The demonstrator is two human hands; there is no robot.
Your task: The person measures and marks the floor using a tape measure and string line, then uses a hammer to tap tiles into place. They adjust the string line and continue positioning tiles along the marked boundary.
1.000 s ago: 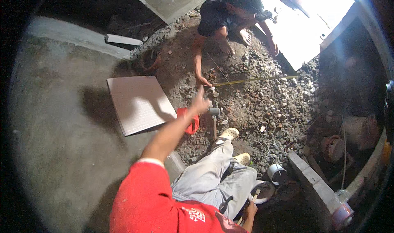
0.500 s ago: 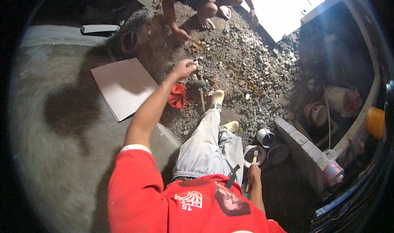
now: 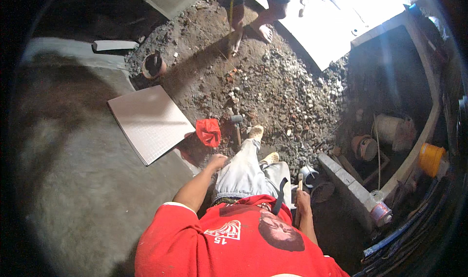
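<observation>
My left hand [image 3: 217, 161] is beside my left thigh with its fingers curled in; what they may hold is hidden. Low at my right side, my right hand [image 3: 303, 202] is wrapped round a wooden-handled tool [image 3: 300, 181] whose pale end points up and away. A mallet [image 3: 237, 119] with a dark head lies on the dirt by my left foot. Left of it is a crumpled red plastic bag [image 3: 208, 132], close to a stack of pale tiles [image 3: 152, 123]. A small white pail [image 3: 308, 174] is just beyond my right hand.
Loose gravel [image 3: 292, 101] covers the ground ahead. A barefoot person [image 3: 236, 28] stands at the far side by a bright white panel [image 3: 317, 33]. A bucket [image 3: 154, 65] sits far left. A low block wall [image 3: 346, 184], a yellow container [image 3: 432, 160] and pipes [image 3: 390, 243] line the right.
My left hand has drawn back from over the gravel to my thigh. The other person has gone from crouching to standing. My right hand still grips the tool.
</observation>
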